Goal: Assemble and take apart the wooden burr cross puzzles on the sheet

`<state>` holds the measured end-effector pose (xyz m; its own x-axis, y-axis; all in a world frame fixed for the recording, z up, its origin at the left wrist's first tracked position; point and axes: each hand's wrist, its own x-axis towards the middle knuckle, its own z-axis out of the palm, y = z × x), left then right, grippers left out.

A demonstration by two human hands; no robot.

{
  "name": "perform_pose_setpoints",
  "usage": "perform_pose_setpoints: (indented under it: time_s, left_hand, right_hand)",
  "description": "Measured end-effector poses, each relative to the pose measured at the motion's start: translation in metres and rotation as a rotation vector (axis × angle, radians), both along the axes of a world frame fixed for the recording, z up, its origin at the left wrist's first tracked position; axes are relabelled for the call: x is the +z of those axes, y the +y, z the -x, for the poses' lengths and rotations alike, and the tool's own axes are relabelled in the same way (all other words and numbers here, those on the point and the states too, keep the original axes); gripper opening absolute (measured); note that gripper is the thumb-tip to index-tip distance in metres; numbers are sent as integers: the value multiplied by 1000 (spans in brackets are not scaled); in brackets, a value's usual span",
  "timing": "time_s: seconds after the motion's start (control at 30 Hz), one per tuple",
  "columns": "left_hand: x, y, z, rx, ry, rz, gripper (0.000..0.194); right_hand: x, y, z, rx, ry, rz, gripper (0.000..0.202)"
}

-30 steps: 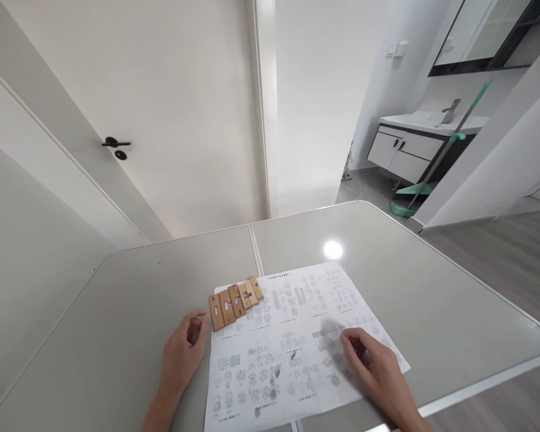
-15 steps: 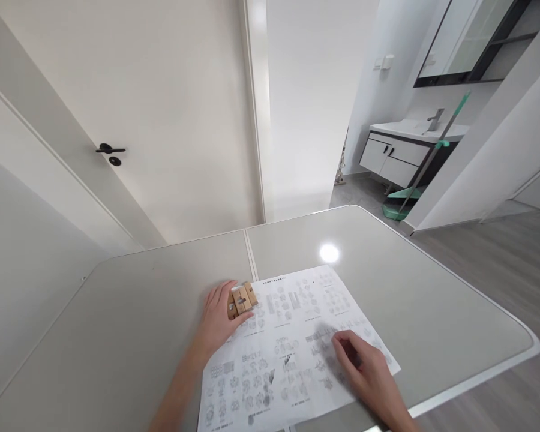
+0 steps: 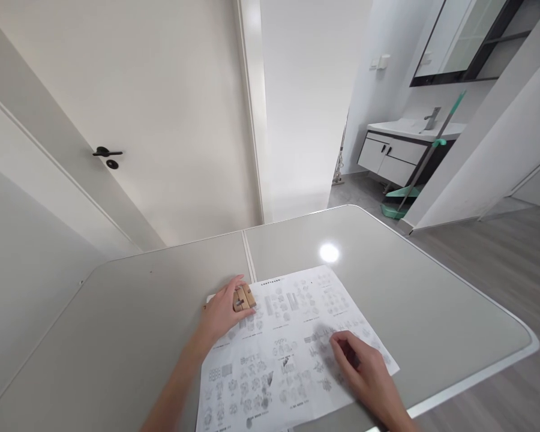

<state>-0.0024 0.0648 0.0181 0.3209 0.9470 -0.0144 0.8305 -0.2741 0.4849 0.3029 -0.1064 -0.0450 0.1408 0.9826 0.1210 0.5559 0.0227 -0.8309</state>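
Several notched wooden blocks [image 3: 243, 299], looking like burr puzzle pieces, lie side by side at the upper left corner of a printed paper sheet [image 3: 292, 336]. My left hand [image 3: 222, 309] reaches over them, thumb along the near side and fingers along the far side, covering part of the group. A small bit of wood [image 3: 204, 307] shows at the hand's left edge. On the lower right of the sheet rests my right hand [image 3: 360, 363], its fingers curled to the thumb around a hollow, and no object shows in it. Rows of small diagrams cover the paper.
The grey table [image 3: 409, 288] has a pale raised rim and a seam [image 3: 249, 257] across it. Beyond it stand a white door [image 3: 180, 120] and a wall. To the right are a washbasin cabinet [image 3: 391, 156] and a green dustpan [image 3: 393, 210] on the floor.
My left hand has shifted slightly over the wooden blocks and now hides more of their left side. A bit of wood now shows left of it. My right hand stays curled in place.
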Motion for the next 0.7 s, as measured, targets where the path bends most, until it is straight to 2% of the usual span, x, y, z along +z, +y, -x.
perform_pose_setpoints:
  time_s: [0.27, 0.47, 0.7]
  left_hand:
    - [-7, -1, 2, 13, -3, -35, 66]
    - [-6, -5, 2, 22, 20, -34, 67]
    - [-13, 0, 8, 3, -22, -52, 63]
  right_hand:
    - [2, 0, 1, -2, -5, 4, 38]
    - [-2, 1, 0, 6, -9, 10, 39]
    - [-3, 0, 1, -10, -23, -2, 38]
